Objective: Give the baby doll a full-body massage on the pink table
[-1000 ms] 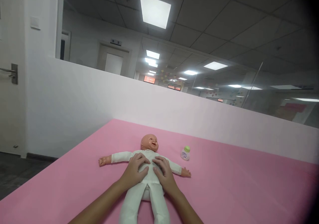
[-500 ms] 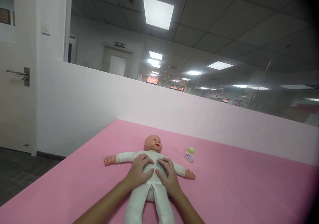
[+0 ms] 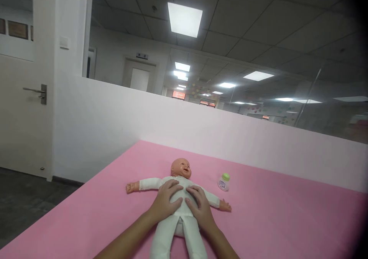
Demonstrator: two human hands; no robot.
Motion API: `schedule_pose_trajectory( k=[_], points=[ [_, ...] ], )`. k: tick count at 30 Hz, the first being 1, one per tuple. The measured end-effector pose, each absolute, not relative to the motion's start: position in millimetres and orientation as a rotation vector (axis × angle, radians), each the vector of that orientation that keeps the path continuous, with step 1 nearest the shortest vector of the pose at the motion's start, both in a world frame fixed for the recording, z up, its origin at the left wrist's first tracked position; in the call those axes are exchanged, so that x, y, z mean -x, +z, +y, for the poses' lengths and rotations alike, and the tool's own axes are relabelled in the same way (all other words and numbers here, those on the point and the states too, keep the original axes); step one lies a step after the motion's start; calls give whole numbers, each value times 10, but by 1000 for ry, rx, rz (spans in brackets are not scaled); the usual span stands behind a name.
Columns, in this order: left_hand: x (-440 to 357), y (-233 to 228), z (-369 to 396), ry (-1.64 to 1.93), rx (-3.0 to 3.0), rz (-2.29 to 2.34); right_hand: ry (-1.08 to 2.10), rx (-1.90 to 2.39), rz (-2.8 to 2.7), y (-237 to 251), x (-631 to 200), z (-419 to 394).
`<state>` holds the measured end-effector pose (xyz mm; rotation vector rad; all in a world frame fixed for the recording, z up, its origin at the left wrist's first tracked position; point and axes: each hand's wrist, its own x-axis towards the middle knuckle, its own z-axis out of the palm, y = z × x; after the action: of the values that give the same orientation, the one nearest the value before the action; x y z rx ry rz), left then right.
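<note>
A baby doll (image 3: 180, 209) with a bare plastic head and a white cloth body lies on its back, arms stretched out to both sides. My left hand (image 3: 166, 202) rests on one side of its torso, fingers apart and slightly curved, thumb toward the middle of the belly. On the other side of the torso lies my right hand (image 3: 202, 208), its fingers spread in the same way. Both thumb tips are close together but apart. Beyond the doll's arm on the right stands a small clear bottle (image 3: 224, 183) with a green cap.
The doll and bottle are on a pink padded table (image 3: 273, 213). A low white wall (image 3: 201, 128) with glass above it borders the far side. At left is a door (image 3: 25, 128) with a metal handle, above a dark floor (image 3: 25, 201).
The whole view has shifted slightly, so everything appears a little farther right and lower. Both hands stay on the doll's torso with almost the same finger pose.
</note>
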<state>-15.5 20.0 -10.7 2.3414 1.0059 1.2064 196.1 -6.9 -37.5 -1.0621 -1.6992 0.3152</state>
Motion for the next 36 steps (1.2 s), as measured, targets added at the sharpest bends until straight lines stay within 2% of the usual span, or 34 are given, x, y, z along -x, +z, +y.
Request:
schedule_pose_trajectory(
  k=[14,27,36],
  points=[
    [193,-231,284,1117,-2383,1053,358,1050,-1726,-363,-1961,-78],
    [171,14,108,1193,-2319,1022,389,1069,-1746,-316,-1956,-97],
    [184,-130,226,1084,-2344,1114,499,1136,-1810,-397,-1984,-95]
  ],
)
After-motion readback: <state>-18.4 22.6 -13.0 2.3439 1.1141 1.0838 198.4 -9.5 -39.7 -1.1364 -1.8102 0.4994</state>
